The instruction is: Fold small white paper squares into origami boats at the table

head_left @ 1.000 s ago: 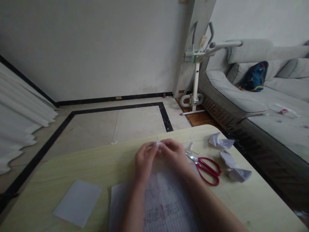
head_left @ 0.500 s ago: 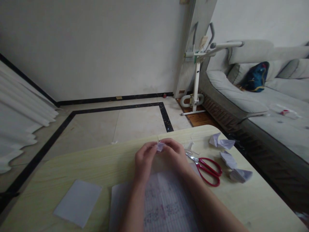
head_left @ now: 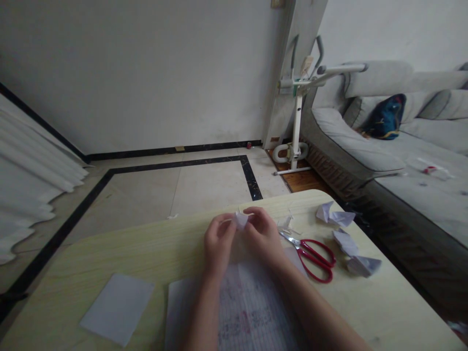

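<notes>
A small folded piece of white paper (head_left: 240,220) is pinched between both hands over the far part of the table. My left hand (head_left: 218,237) grips its left side, and my right hand (head_left: 263,235) has its right side between thumb and fingers. Under my forearms lies an open lined notebook (head_left: 244,312) with writing on it. Red-handled scissors (head_left: 314,257) rest to the right of my right hand, their blades pointing at it. Beside the blades are some paper scraps (head_left: 288,225). Several folded paper pieces (head_left: 347,241) sit along the table's right side.
A square sheet of paper (head_left: 117,308) lies at the left of the wooden table (head_left: 175,243). Beyond the table are a tiled floor, a white exercise machine (head_left: 297,126) and a grey sofa (head_left: 431,190) on the right. A white curtain (head_left: 32,180) hangs at the left.
The folded paper shows more of its face and stands more upright between the fingers. My right fingers have lifted and spread slightly. Things on the table lie where they were.
</notes>
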